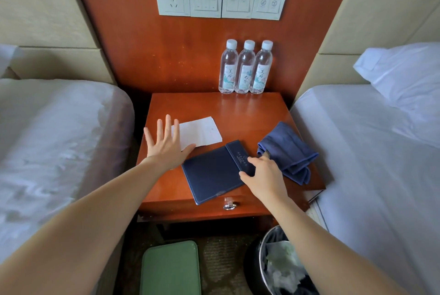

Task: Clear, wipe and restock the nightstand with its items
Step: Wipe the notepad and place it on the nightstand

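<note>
- Navy stitched folder (214, 172) lies askew at the nightstand's (250, 113) front edge, one corner overhanging. The right hand (264, 177) rests bent on its right edge; whether it actually grips, I cannot tell.
- Left hand (166, 144) is spread flat and holds nothing, by the white paper (202, 133).
- Blue cloth (289, 149) is crumpled to the right; three water bottles (245, 68) stand at the back.
- The wood is glossy and reddish, between white beds (369, 152).

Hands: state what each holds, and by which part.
Left hand holds nothing; it is spread open over the left edge of the paper. Right hand grips the folder by its right-hand band.
</note>
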Motion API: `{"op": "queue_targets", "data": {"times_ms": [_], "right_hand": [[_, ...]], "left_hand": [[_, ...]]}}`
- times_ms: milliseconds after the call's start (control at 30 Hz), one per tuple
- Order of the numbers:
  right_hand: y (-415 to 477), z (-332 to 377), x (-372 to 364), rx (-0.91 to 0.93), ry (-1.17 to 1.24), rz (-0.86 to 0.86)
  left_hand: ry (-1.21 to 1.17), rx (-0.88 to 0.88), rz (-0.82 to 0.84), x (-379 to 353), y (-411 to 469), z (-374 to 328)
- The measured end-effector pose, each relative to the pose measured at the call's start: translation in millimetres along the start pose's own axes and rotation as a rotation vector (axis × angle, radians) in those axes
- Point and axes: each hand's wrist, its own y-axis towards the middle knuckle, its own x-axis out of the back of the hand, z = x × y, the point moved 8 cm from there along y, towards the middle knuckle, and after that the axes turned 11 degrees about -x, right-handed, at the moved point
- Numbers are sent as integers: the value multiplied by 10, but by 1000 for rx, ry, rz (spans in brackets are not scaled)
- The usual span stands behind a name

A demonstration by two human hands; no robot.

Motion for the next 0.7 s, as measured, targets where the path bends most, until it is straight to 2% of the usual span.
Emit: {"op": "queue_targets", "data": {"times_ms": [67, 133, 200, 333, 467, 600, 700], "right_hand": [[-29, 36, -22, -5, 2, -5], [-46, 61, -14, -13, 9, -9], [-51, 74, -1, -25, 23, -5], [-65, 92, 3, -54, 148, 35], [-69, 87, -11, -72, 345, 115], [44, -109, -60, -192, 557, 209], [92, -260, -98, -278, 647, 271]], "left_hand": [[-79, -196, -71, 12, -86, -301], [-118, -470, 26, -112, -283, -730], [-47, -622, 109, -284, -462, -1016], [16, -570, 71, -323, -463, -974], [14, -591, 132, -297, -491, -796], [-9, -578, 51, -179, -465, -865], [-61, -625, 76, -166, -390, -1112]]}}
